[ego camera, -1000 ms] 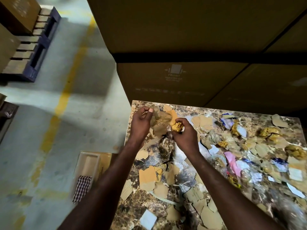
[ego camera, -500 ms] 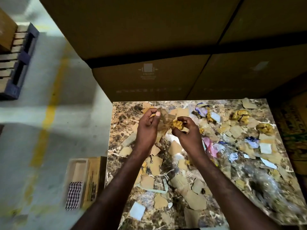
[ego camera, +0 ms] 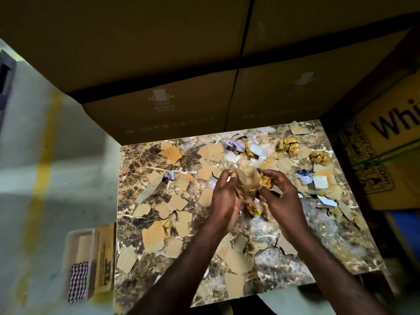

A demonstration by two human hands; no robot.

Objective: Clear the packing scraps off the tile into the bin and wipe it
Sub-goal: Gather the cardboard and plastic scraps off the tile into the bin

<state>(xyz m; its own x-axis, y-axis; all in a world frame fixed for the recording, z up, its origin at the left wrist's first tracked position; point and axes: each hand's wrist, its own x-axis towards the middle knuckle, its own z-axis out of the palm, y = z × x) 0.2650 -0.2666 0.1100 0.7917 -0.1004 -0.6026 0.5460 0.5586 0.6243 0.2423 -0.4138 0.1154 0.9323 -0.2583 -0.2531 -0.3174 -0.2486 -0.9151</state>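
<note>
My left hand (ego camera: 223, 196) gripped brown paper scraps (ego camera: 246, 184), right hand (ego camera: 280, 196) pinched a yellow wad (ego camera: 266, 182); bunching tightly seemed wise

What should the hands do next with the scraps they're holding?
Probably carry them left and drop them in the bin on the floor. The left hand and right hand already hold a bunch of brown paper and a yellow wad above the tile, which is littered with scraps.

Dim overall, tile (ego camera: 145, 169) lit, edges blurred w/ wide-angle warp.
</note>
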